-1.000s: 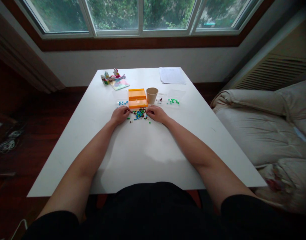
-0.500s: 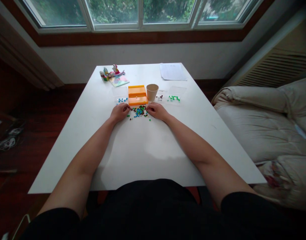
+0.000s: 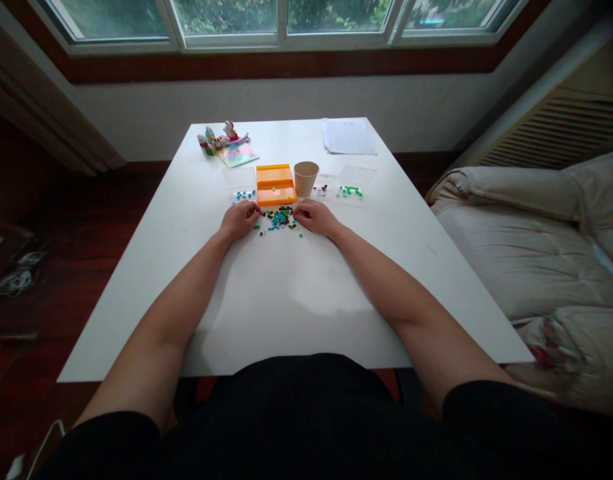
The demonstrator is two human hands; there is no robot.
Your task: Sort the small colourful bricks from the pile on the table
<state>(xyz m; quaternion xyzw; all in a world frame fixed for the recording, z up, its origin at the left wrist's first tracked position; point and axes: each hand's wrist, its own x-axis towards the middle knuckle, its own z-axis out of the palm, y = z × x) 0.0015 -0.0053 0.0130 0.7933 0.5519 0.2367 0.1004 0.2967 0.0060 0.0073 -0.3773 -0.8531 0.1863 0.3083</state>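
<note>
A loose pile of tiny blue, green, yellow and dark brown building bricks [image 3: 279, 219] lies on the white table [image 3: 296, 293]. At the pile's left edge rests my left hand [image 3: 239, 219], its fingers curled together; whatever they pinch is too small to name. My right hand [image 3: 313, 218] touches the right edge with thumb and fingers drawn together, and I cannot make out anything in them. Just behind the pile stand an orange two-part tray [image 3: 276, 183] and a tan paper cup [image 3: 306, 179].
Clear boxes hold blue bricks [image 3: 245, 195] on the left, brown bricks [image 3: 320, 189] and green bricks [image 3: 351, 191] on the right. Small figurines [image 3: 221, 140] and a pastel card [image 3: 239, 155] sit back left. Papers [image 3: 349, 137] lie back right. A sofa [image 3: 531, 227] flanks the table.
The view has tilted slightly, so the table's back sits a little higher in the picture. Both hands stay at the pile's edges, with hardly any visible movement.
</note>
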